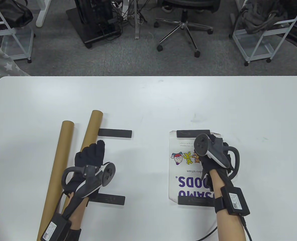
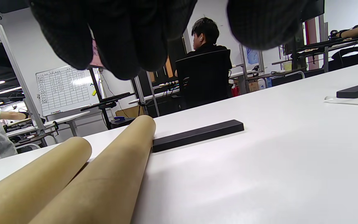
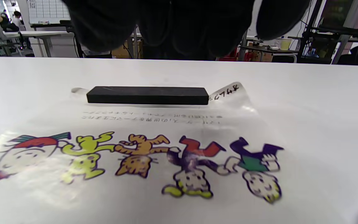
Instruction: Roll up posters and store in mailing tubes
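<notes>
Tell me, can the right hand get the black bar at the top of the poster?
Probably yes. The right hand hovers over the poster, and the black bar lies just past its fingers with nothing between them. It sits flat on the poster's far edge, uncovered.

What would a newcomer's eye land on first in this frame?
Probably the poster with bright cartoon figures, flat at the table's near right under the right hand, black bars pinning both ends. Next, two brown mailing tubes lying side by side at left, beside the left hand.
</notes>
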Available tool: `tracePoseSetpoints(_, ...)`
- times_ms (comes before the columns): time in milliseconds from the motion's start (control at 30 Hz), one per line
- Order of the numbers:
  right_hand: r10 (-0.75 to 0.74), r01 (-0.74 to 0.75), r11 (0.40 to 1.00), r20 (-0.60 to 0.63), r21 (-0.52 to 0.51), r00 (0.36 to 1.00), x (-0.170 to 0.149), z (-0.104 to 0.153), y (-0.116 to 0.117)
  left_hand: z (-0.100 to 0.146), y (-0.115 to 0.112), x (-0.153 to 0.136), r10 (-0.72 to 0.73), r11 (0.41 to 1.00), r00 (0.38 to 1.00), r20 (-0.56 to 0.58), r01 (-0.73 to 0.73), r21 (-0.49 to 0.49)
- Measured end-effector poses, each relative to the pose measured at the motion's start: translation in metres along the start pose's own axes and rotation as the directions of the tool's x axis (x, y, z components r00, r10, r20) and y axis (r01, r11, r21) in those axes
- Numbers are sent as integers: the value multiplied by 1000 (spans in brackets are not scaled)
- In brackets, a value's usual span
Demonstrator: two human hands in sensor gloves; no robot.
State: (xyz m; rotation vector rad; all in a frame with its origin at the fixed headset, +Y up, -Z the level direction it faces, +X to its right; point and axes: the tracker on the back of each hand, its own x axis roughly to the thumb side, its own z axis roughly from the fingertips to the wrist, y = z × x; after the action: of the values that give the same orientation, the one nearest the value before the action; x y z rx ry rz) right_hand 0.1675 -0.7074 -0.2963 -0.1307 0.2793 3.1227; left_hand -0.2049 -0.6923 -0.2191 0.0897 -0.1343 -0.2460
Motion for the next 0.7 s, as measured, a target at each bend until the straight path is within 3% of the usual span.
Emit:
tracePoseSetpoints(233, 165, -167, 984, 42, 58, 985, 23, -41, 9, -2, 2, 1, -25, 1000, 1000, 3, 25, -4)
tracePoseSetpoints(567, 153, -163, 977, 81, 141, 985, 29, -76, 29, 0, 1, -6, -11, 1000, 1000, -10, 11, -10)
tracePoseSetpoints(700, 201, -208, 976, 95, 69, 975, 27, -81, 32, 1, 4, -5, -23, 1000, 1000, -7, 23, 0)
